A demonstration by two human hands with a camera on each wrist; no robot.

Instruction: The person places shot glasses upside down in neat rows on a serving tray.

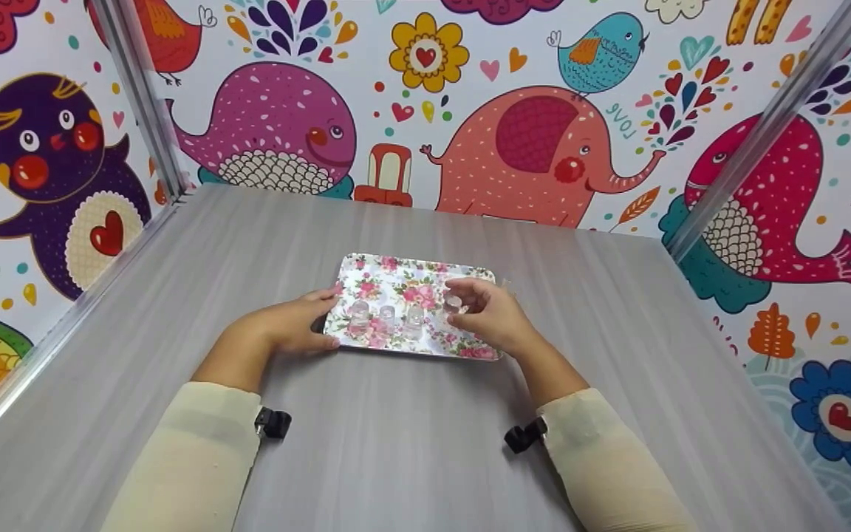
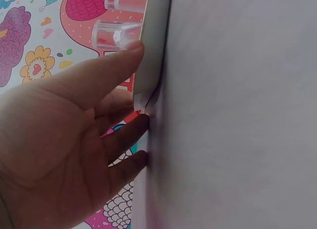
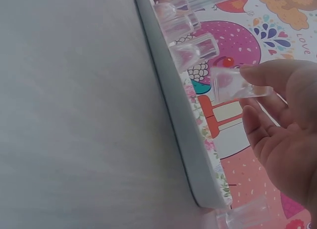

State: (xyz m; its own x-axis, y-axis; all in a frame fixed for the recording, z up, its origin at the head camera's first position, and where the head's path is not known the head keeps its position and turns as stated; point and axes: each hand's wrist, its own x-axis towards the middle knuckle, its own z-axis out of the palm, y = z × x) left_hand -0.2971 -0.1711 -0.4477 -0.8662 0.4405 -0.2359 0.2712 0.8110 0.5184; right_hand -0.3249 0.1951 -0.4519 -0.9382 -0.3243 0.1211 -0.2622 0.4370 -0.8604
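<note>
A floral tray point(image 1: 396, 270) lies on the grey table, with three small clear shot glasses standing in a row on its left and middle part, the leftmost glass point(image 1: 360, 316) nearest my left hand. My left hand point(image 1: 294, 323) holds the tray's left end, thumb point(image 2: 132, 47) on the rim near the front corner and the other fingers along the side. Over the tray's right part, my right hand point(image 1: 496, 316) pinches another clear shot glass point(image 3: 229, 85) between thumb and fingers. The held glass looks tilted in the right wrist view.
One more clear glass point(image 3: 245, 214) stands past the tray's right end, mostly behind my right hand in the head view. Patterned walls point(image 1: 396, 96) and metal posts point(image 1: 137, 96) enclose the grey table point(image 1: 388, 443). A black wrist camera point(image 1: 273, 423) sits at each sleeve.
</note>
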